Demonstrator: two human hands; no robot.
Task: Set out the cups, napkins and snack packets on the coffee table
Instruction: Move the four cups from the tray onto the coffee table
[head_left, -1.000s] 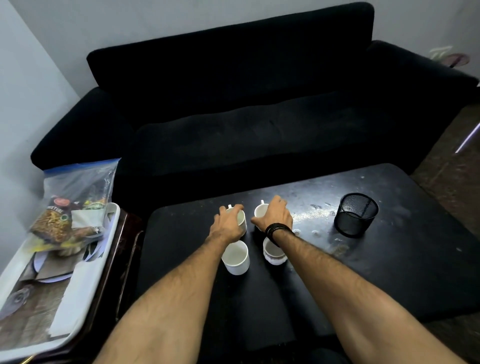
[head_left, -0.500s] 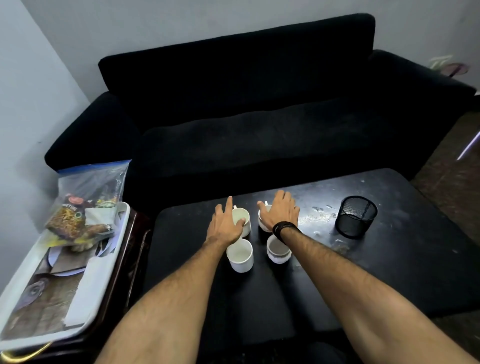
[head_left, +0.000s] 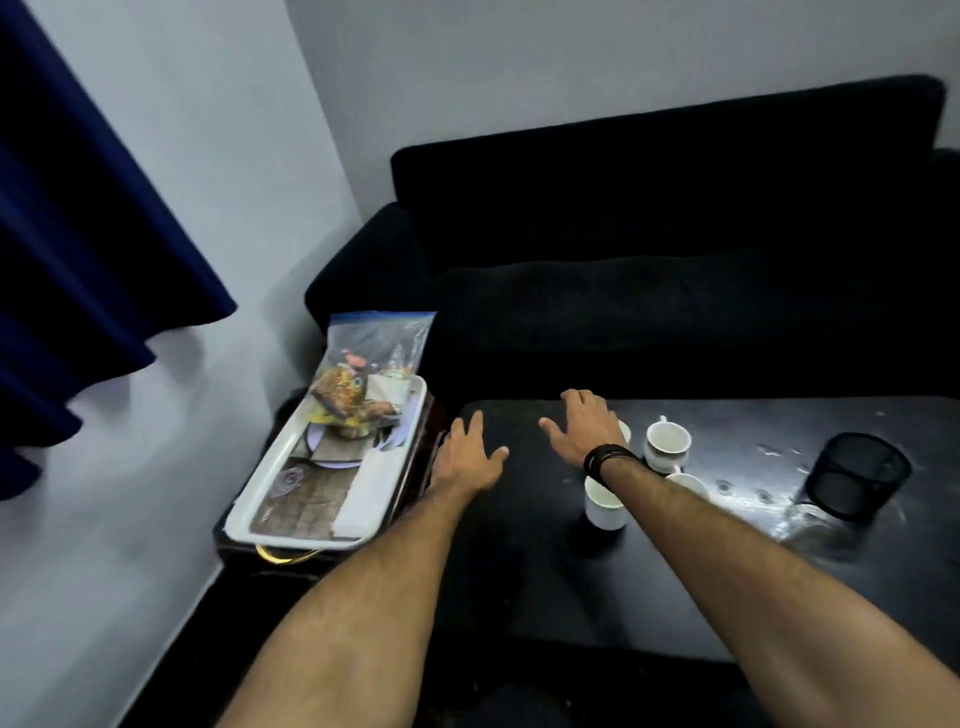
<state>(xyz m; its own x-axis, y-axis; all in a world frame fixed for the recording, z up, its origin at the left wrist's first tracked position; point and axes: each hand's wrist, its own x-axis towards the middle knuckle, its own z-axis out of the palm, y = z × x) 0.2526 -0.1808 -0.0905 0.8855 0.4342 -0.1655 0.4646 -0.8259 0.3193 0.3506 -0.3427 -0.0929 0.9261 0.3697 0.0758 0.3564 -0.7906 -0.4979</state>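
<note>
Several white cups stand grouped on the black coffee table (head_left: 519, 582): one cup (head_left: 666, 445) at the back, a near cup (head_left: 602, 505) in front, and others partly hidden by my right forearm. My right hand (head_left: 584, 434) hovers open, palm down, just left of the cups. Over the table's left edge my left hand (head_left: 467, 457) is open too, fingers spread, beside the white tray (head_left: 270, 493). On the tray's far end leans a clear bag of snack packets (head_left: 358, 379). A white napkin stack (head_left: 363, 493) lies along the tray's right side.
A black mesh pen holder (head_left: 857, 475) stands on the table's right part. A black sofa (head_left: 649, 270) runs behind the table. The tray rests on a dark side stand with a gold handle (head_left: 283, 555). A blue curtain (head_left: 78, 234) hangs at the left wall.
Both hands have let go of the cups and moved left toward the tray, fingers spread. The view has swung left, bringing the curtain and wall into sight.
</note>
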